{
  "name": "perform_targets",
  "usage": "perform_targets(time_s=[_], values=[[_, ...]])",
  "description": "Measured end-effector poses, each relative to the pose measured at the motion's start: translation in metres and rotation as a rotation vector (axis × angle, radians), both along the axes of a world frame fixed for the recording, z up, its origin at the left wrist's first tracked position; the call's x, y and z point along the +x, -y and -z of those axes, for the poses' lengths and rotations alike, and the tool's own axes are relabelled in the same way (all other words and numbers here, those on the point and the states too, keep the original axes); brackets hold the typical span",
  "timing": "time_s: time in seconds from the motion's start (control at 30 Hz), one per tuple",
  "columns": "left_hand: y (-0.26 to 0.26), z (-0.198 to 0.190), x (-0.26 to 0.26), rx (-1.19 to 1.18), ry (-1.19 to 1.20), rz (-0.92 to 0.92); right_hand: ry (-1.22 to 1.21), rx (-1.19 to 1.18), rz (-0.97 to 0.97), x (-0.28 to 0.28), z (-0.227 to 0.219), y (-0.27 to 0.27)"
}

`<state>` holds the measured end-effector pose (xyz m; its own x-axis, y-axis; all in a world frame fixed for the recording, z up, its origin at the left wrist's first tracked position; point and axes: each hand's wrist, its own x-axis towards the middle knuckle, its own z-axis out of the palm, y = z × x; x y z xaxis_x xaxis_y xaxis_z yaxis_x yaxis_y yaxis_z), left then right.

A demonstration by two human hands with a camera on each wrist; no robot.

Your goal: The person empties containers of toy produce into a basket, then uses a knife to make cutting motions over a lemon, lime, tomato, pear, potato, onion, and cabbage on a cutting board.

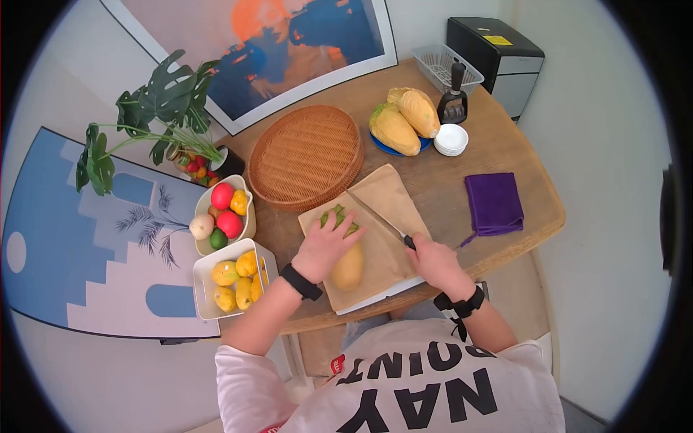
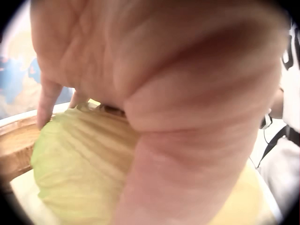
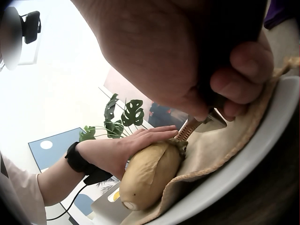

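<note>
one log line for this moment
left hand: presses cabbage | right hand: grips knife | blade: beside cabbage | surface: cloth-covered board

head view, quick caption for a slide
Left hand steadies a cabbage on a cloth-covered board while right hand holds a knife.

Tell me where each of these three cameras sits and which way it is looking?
Head: worn on the head, looking down at the table; both hands, forearms and shirt show.
Left wrist: under the left hand, facing its palm pressed on the cabbage.
Right wrist: by the right hand, looking along the knife.
Head and right wrist views share the cabbage, knife and left hand.
</note>
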<state>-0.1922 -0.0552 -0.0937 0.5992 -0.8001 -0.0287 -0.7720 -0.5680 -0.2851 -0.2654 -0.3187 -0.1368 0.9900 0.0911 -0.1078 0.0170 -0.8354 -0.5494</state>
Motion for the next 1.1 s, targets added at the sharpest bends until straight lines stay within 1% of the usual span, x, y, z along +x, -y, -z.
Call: perform_targets(time_s=[0.03,0.13,0.2,0.23,0.33,0.4,0.47,0.53,0.63,0.73,0.83,0.97,1.03,1.1], values=[[0.001,0.0,0.0,-0.018,0.035,-0.001,0.001,0.002,-0.003,0.0,0.001,0.0],[-0.006,-0.01,0.004,0.0,0.05,0.195,-0.01,0.014,-0.009,-0.002,0.006,0.002],[-0.012,-0.009,0.007,0.003,-0.005,0.151,-0.016,0.016,-0.011,-0.001,0.007,0.002],[-0.011,-0.014,0.007,0.008,-0.031,0.129,-0.019,0.013,-0.008,0.0,0.007,0.002],[-0.005,-0.041,0.0,-0.173,-0.264,-0.195,-0.005,0.021,-0.005,0.0,0.011,0.0],[0.003,-0.048,-0.005,-0.173,-0.229,-0.264,0.004,0.023,-0.009,-0.001,0.015,0.002],[0.007,-0.042,-0.008,-0.212,-0.208,-0.329,0.016,0.023,-0.024,-0.001,0.017,0.001],[0.008,-0.026,-0.011,-0.279,-0.203,-0.388,-0.013,-0.002,-0.022,0.0,0.012,0.0],[0.019,-0.008,-0.018,-0.247,-0.21,-0.55,0.008,0.005,-0.033,-0.001,0.013,0.0],[0.027,-0.001,-0.021,-0.531,0.049,-0.159,0.009,0.048,-0.007,0.0,0.006,0.003],[0.039,0.0,-0.032,-0.698,-0.111,-0.219,0.025,0.093,0.028,-0.004,-0.014,0.002],[0.039,0.024,-0.029,-0.732,-0.076,-0.26,0.066,0.127,0.047,-0.011,-0.039,-0.006],[0.041,0.029,-0.025,-0.74,-0.03,-0.266,0.052,0.082,0.012,-0.01,-0.022,-0.007],[0.044,0.029,-0.023,-0.755,-0.037,-0.283,0.042,0.063,0.003,-0.012,-0.015,-0.007]])
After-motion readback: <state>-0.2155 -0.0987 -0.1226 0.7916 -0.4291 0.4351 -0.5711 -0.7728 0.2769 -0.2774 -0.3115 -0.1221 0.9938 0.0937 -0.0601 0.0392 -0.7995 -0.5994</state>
